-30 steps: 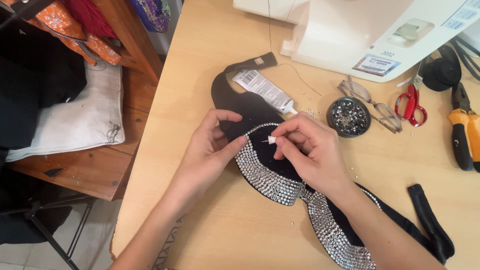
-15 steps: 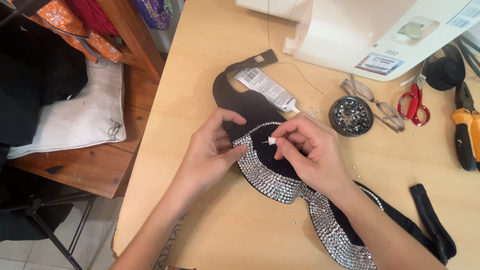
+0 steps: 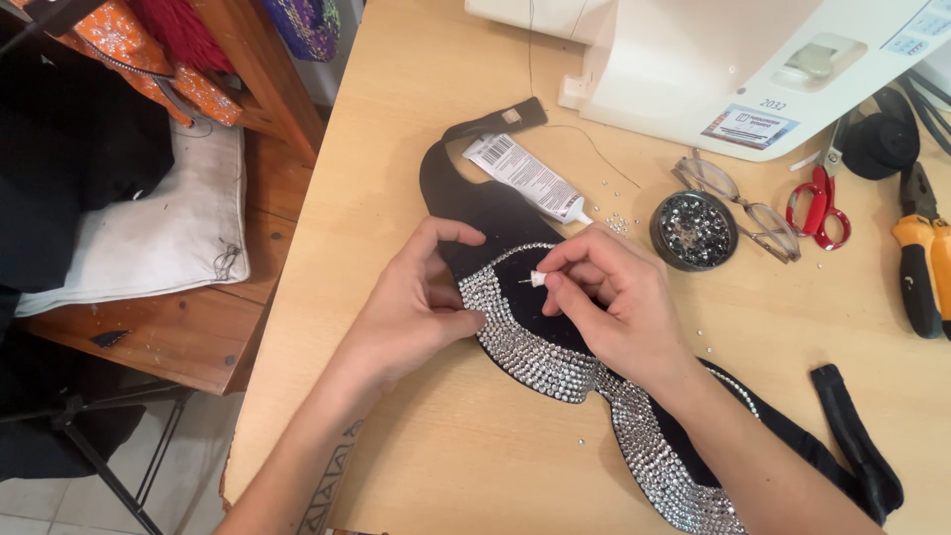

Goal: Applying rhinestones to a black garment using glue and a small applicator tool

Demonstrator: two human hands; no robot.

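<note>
A black fabric piece (image 3: 466, 193) lies on the wooden table (image 3: 396, 129), its curved edge covered in rows of silver rhinestones (image 3: 535, 352). My left hand (image 3: 421, 302) presses on the fabric's left edge, thumb and fingers pinching the studded rim. My right hand (image 3: 604, 302) pinches a small white-tipped pick tool (image 3: 535, 279), its thin point aimed left just above the rhinestone rows. A white glue tube (image 3: 525, 176) rests on the fabric's upper part.
A round dark pot of rhinestones (image 3: 693, 230) sits right of my hands, beside eyeglasses (image 3: 748, 203), red scissors (image 3: 817, 203) and yellow-handled pliers (image 3: 916, 263). A white sewing machine (image 3: 733, 59) stands at the back. Loose stones dot the table. A cushioned wooden chair (image 3: 149, 238) stands left.
Both hands have stayed on the fabric with hardly any movement; the pick tip remains at the top rhinestone row.
</note>
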